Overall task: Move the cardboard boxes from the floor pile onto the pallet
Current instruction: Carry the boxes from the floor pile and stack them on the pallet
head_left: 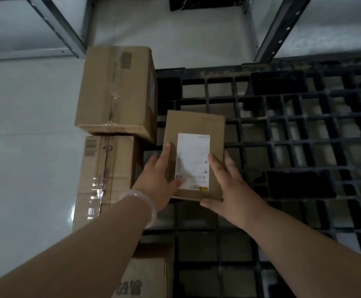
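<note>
A small cardboard box [194, 123] with a white shipping label lies on the black plastic grid pallet [304, 69], near its left side. My left hand [160, 177] rests flat on the box's top left part, fingers straight. My right hand [229, 186] lies along the box's right edge, with its thumb against the near edge. Three larger taped cardboard boxes line the pallet's left edge: one at the far end [117, 91], one in the middle [108, 175] and one at the bottom of the view [147, 278], partly hidden by my left forearm.
Grey metal rack posts rise at the far left [61, 24] and far right [280, 29]. A dark object [203, 3] sits on the pale floor beyond the pallet. Bare pale floor stretches to the left [25, 147]. Most of the pallet grid to the right holds nothing.
</note>
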The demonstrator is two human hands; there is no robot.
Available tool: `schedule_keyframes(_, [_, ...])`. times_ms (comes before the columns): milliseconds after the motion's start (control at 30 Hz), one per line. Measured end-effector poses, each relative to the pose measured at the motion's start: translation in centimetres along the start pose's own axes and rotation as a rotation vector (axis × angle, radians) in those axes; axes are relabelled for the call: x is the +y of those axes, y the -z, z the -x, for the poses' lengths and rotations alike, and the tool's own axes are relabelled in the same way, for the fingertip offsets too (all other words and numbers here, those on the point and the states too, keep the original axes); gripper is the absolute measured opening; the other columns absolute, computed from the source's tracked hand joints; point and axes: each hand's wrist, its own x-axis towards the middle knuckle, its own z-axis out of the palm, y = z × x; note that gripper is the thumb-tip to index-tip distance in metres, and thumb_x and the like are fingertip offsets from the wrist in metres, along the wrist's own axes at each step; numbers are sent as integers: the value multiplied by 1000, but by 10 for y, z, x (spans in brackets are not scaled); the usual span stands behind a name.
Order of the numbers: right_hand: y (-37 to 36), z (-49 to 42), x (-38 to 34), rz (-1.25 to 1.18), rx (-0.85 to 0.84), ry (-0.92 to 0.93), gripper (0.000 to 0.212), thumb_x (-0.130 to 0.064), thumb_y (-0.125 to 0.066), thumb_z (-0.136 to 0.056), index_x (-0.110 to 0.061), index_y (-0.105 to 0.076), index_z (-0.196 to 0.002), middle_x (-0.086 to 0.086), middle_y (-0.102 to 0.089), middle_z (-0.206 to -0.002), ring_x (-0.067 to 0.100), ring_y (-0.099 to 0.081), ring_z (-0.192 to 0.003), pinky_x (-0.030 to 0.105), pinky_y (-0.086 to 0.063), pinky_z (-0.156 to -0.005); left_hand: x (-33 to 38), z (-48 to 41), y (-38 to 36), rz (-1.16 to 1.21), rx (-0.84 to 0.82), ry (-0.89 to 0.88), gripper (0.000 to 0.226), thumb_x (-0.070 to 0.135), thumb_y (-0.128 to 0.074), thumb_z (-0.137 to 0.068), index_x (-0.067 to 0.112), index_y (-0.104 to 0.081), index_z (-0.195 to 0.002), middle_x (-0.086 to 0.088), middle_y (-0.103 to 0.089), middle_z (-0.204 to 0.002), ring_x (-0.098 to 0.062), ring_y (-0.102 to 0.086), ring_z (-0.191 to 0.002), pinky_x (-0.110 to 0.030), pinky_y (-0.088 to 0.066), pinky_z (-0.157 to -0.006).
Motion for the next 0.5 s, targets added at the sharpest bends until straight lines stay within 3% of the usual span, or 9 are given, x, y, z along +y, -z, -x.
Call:
schedule_keyframes(67, [-7,15,0,83,115,27,108,-42,-69,-88,-50,21,-147,-25,39,-151,12,3,-150,37,-20,-120,-4,17,-4,-118,74,-81,87,41,-55,-94,53,13,-147,15,9,-162,-21,-9,-149,-43,-20,-118])
schedule_keyframes(133, [-17,34,-2,237,188,104,105,-45,-64,-90,-43,25,-147,-15,40,-154,12,10,-150,35,-12,-120,-9,42,-12,-271,93,-203,84,51,-43,-95,54,25,-142,18,32,-155,-17,13,-149,-41,-8,-122])
schedule_keyframes(233, [-32,53,2,425,136,171,103,-50,-57,-91,-33,26,-150,-7,41,-154,13,29,-145,36,4,-119,-24,74,-28,-537,-21,-314,84,62,-28,-93,45,44,-133,14,50,-145,-14,39,-139,-41,3,-122])
schedule_keyframes(333, [-35,51,5,485,56,132,106,-53,-50,-93,-31,42,-141,-8,50,-148,13,41,-139,38,11,-119,-30,78,-35,-660,-112,-312,89,64,-28,-94,40,51,-128,11,55,-141,-15,49,-131,-45,9,-120])
schedule_keyframes(500, [-16,17,-14,500,55,72,104,-53,-46,-95,-31,47,-136,-6,55,-144,15,43,-138,38,16,-118,-15,45,-25,-722,-14,-248,86,65,-28,-94,35,38,-139,7,54,-143,-20,42,-138,-46,15,-117])
